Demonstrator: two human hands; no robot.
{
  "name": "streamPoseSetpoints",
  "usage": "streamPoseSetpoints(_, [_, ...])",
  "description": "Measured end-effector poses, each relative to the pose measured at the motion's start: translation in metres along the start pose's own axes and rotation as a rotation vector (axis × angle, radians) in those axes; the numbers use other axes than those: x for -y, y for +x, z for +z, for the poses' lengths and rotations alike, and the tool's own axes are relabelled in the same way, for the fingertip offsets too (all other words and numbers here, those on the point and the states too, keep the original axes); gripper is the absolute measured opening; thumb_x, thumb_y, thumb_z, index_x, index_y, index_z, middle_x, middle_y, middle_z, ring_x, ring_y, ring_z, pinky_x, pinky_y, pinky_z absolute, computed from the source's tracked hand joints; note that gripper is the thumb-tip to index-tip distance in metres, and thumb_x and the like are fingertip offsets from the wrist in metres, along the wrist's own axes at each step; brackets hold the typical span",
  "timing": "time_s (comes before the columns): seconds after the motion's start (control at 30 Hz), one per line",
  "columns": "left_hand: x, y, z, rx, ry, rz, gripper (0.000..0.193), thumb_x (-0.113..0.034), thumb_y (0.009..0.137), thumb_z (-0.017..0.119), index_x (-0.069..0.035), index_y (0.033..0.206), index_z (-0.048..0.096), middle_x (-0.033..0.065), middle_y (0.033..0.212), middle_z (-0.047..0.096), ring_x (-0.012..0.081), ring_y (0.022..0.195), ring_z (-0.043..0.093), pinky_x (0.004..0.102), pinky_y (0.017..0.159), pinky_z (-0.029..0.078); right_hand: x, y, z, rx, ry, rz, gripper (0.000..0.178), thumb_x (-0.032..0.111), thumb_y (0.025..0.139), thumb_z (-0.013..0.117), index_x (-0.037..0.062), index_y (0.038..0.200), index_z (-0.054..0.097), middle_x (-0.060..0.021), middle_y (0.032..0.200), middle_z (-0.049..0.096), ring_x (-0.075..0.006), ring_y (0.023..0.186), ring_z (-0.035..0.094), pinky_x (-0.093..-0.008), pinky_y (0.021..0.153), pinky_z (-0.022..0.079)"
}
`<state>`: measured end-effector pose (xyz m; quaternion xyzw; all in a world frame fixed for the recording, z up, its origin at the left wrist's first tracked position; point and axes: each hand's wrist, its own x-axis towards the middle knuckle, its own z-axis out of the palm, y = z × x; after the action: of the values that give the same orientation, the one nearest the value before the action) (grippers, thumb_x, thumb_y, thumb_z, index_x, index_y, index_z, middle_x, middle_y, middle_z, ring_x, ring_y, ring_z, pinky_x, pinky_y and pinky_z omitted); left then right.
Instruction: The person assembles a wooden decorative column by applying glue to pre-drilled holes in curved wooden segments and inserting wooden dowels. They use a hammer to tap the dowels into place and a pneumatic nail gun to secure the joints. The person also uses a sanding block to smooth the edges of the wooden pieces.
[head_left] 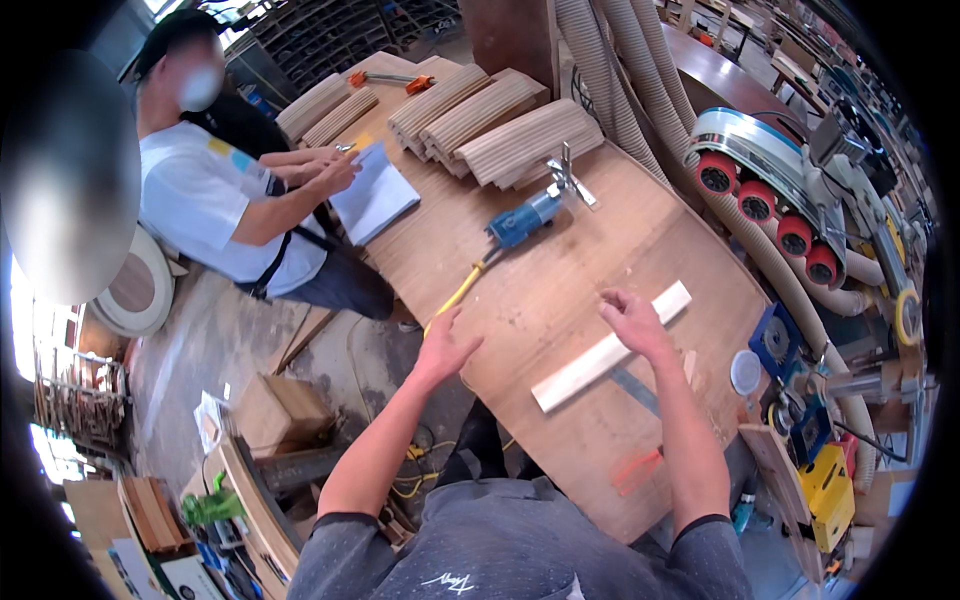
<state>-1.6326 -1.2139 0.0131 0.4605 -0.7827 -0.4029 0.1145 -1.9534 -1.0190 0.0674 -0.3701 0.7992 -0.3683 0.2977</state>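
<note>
My left hand [447, 350] hovers by the near left edge of the wooden table [590, 270], fingers spread and nothing in them. Close to it runs the yellow cord [455, 297] of a blue power tool [527, 220], which lies on the tabletop with a metal bracket at its far end. Over a pale wooden strip [570, 382] is my right hand [635, 322], its fingers loosely bent and apart; whether it touches the strip I cannot tell. A flat grey bar [634, 388] lies beside the strip, partly hidden by my right forearm.
Bundles of ribbed wood pieces [525, 140] and an orange-ended clamp [390, 79] occupy the far end. At left a co-worker [240, 200] stands over white paper sheets [375, 195]. Thick hoses [625, 90] and a machine with red wheels [757, 200] border the right side.
</note>
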Motion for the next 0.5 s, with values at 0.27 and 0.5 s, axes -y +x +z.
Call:
streamPoseSetpoints(0.27, [-0.037, 0.241, 0.051, 0.126, 0.311, 0.274, 0.098, -0.037, 0.073, 0.089, -0.001, 0.153, 0.047, 0.0254, 0.152, 0.049, 0.0420, 0.137, 0.050, 0.0485, 0.115, 0.045, 0.021, 0.181, -0.044, -0.197, 0.110, 0.082, 0.043, 0.029, 0.099, 0.069, -0.0056, 0.124, 0.070, -0.0127, 0.104, 0.077, -0.0180, 0.095, 0.072, -0.0324, 0.085, 0.056])
streamPoseSetpoints(0.5, [-0.039, 0.279, 0.065, 0.272, 0.132, 0.341, 0.080, -0.027, 0.069, 0.087, -0.004, 0.140, 0.059, 0.0246, 0.121, 0.065, 0.0430, 0.115, 0.061, 0.0525, 0.101, 0.050, 0.048, 0.326, -0.089, -0.155, 0.064, 0.155, 0.044, 0.032, 0.100, 0.068, -0.0040, 0.126, 0.068, -0.0054, 0.104, 0.072, -0.0117, 0.093, 0.067, -0.0275, 0.078, 0.053])
